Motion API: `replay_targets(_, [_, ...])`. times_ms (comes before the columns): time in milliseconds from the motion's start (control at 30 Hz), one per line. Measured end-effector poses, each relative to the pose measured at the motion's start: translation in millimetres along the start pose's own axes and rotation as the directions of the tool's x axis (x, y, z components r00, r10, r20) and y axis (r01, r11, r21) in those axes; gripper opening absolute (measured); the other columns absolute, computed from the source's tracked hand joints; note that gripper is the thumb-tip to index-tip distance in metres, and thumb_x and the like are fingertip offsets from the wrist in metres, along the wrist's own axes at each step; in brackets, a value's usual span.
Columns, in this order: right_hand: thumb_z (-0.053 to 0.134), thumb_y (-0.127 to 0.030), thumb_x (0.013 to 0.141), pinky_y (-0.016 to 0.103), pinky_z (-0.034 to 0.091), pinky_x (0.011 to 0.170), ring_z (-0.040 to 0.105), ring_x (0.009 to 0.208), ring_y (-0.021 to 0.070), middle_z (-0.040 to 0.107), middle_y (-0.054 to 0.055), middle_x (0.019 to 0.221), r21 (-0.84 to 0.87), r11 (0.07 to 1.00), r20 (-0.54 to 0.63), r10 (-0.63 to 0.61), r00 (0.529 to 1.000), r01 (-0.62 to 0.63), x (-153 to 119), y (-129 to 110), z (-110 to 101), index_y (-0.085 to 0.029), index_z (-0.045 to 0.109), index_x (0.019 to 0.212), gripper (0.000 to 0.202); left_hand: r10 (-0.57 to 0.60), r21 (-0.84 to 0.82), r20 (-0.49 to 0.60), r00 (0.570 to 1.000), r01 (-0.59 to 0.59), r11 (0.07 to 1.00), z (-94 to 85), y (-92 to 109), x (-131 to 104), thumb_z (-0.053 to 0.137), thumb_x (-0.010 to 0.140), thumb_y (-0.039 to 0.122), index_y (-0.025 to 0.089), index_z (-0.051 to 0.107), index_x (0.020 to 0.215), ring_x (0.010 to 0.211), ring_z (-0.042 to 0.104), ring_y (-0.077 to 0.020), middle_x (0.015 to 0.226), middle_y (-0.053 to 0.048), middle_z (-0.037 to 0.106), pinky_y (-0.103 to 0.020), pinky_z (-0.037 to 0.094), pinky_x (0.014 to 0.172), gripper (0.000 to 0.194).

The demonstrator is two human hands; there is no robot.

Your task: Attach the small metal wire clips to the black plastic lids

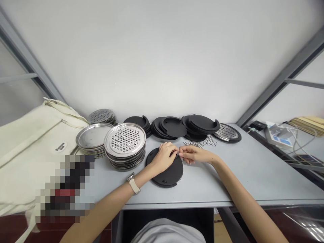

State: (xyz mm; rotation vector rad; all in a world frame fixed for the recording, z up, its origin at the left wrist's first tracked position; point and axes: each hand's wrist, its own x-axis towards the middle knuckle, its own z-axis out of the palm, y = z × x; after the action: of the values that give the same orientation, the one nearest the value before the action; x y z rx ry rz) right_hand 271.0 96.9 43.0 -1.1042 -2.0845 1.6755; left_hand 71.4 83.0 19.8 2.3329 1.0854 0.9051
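Observation:
A round black plate [168, 173] lies on the grey table in front of me. My left hand [165, 156] rests over its upper part, thumb and fingers closed at the plate's upper right edge. My right hand [192, 154] is pinched at the same spot, on a small metal piece [182, 158] that looks like a ring or clasp. The fingertips of both hands nearly meet and partly cover it. Just behind my right hand lie several loose metal rings [210, 141]. What my left fingertips grip is hidden.
Left of the plate stand stacks of metal grater discs [125, 140] and plain metal discs [94, 135]. Black round plates [174, 127] are stacked along the wall, with a black-rimmed grater [227, 132] to their right. A cream bag [32, 152] sits at far left.

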Motion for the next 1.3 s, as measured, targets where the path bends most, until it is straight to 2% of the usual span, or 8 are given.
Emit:
replay_targets(167, [0.047, -0.062, 0.085, 0.022, 0.04, 0.052, 0.045, 0.053, 0.0079, 0.049, -0.004, 0.06, -0.041, 0.999, -0.015, 0.001, 1.0, -0.001, 1, -2, 3, -0.016, 0.052, 0.084, 0.045, -0.004, -0.016, 0.003, 1.0, 0.004, 1.0, -3.1, 2, 0, 0.047, 0.088, 0.012, 0.02, 0.061, 0.088, 0.09, 0.053, -0.0182, 0.087, -0.002, 0.06, -0.032, 0.037, 0.086, 0.016])
replay_targets(333, [0.047, -0.061, 0.086, 0.023, 0.041, 0.053, 0.044, 0.051, 0.0078, 0.045, -0.005, 0.059, -0.059, 0.998, -0.024, -0.018, 1.0, 0.016, 2, -2, 5, -0.017, 0.049, 0.08, 0.044, -0.005, -0.007, -0.014, 1.0, 0.005, 1.0, -3.3, 2, -1, 0.047, 0.086, 0.01, 0.019, 0.058, 0.087, 0.089, 0.053, -0.0173, 0.087, -0.001, 0.058, -0.032, 0.038, 0.087, 0.014])
replay_targets(500, [0.048, -0.059, 0.086, 0.023, 0.039, 0.052, 0.043, 0.051, 0.0079, 0.043, -0.005, 0.057, -0.078, 0.997, -0.034, -0.03, 0.999, 0.027, 3, -4, 6, -0.017, 0.046, 0.073, 0.043, -0.044, 0.141, -0.076, 0.996, 0.055, 0.988, -11.0, 11, -3, 0.043, 0.088, 0.014, 0.018, 0.052, 0.09, 0.085, 0.053, -0.0172, 0.089, -0.003, 0.055, -0.03, 0.041, 0.079, 0.01])
replay_targets(600, [0.048, -0.056, 0.086, 0.022, 0.038, 0.052, 0.042, 0.049, 0.0078, 0.044, -0.005, 0.055, -0.087, 0.996, -0.023, -0.035, 0.999, 0.033, 2, -5, 7, -0.018, 0.045, 0.071, 0.042, -0.014, 0.319, 0.009, 1.0, 0.011, 0.948, -20.4, 18, -6, 0.043, 0.09, 0.027, 0.018, 0.05, 0.083, 0.078, 0.055, -0.0196, 0.084, -0.005, 0.056, -0.03, 0.041, 0.066, 0.013])
replay_targets(733, [0.047, -0.053, 0.087, 0.022, 0.038, 0.051, 0.042, 0.048, 0.0084, 0.043, -0.006, 0.052, -0.109, 0.993, -0.012, -0.037, 0.999, 0.036, 3, -4, 6, -0.018, 0.046, 0.07, 0.039, 0.013, 0.433, 0.182, 0.983, -0.092, 0.897, -27.3, 18, -10, 0.051, 0.085, 0.042, 0.016, 0.053, 0.087, 0.078, 0.059, -0.0255, 0.081, -0.008, 0.061, -0.033, 0.041, 0.064, 0.026])
replay_targets(900, [0.043, -0.049, 0.089, 0.023, 0.038, 0.051, 0.043, 0.047, 0.0086, 0.046, -0.005, 0.054, -0.18, 0.983, -0.041, -0.053, 0.998, 0.045, 5, -1, 8, -0.018, 0.046, 0.068, 0.037, 0.008, 0.46, 0.284, 0.959, -0.144, 0.876, -28.0, 14, -10, 0.043, 0.09, 0.038, 0.016, 0.057, 0.093, 0.073, 0.063, -0.0259, 0.081, -0.009, 0.065, -0.033, 0.043, 0.063, 0.026])
replay_targets(1100, [0.039, -0.047, 0.092, 0.023, 0.038, 0.051, 0.044, 0.047, 0.0092, 0.047, -0.004, 0.054, -0.3, 0.952, -0.094, -0.088, 0.992, 0.056, 5, -1, 12, -0.019, 0.045, 0.068, 0.038, 0.042, 0.453, 0.29, 0.956, -0.176, 0.874, -25.8, 14, -7, 0.043, 0.089, 0.033, 0.018, 0.061, 0.088, 0.071, 0.064, -0.0238, 0.078, -0.007, 0.067, -0.03, 0.042, 0.062, 0.024])
replay_targets(1300, [0.035, -0.046, 0.093, 0.024, 0.036, 0.053, 0.043, 0.051, 0.011, 0.046, -0.003, 0.058, -0.42, 0.905, -0.137, -0.139, 0.981, 0.069, 5, 0, 12, -0.019, 0.045, 0.069, 0.038, 0.012, 0.426, 0.266, 0.964, -0.129, 0.895, -22.8, 12, -5, 0.047, 0.086, 0.033, 0.02, 0.064, 0.089, 0.071, 0.064, -0.022, 0.077, -0.006, 0.067, -0.028, 0.041, 0.061, 0.021])
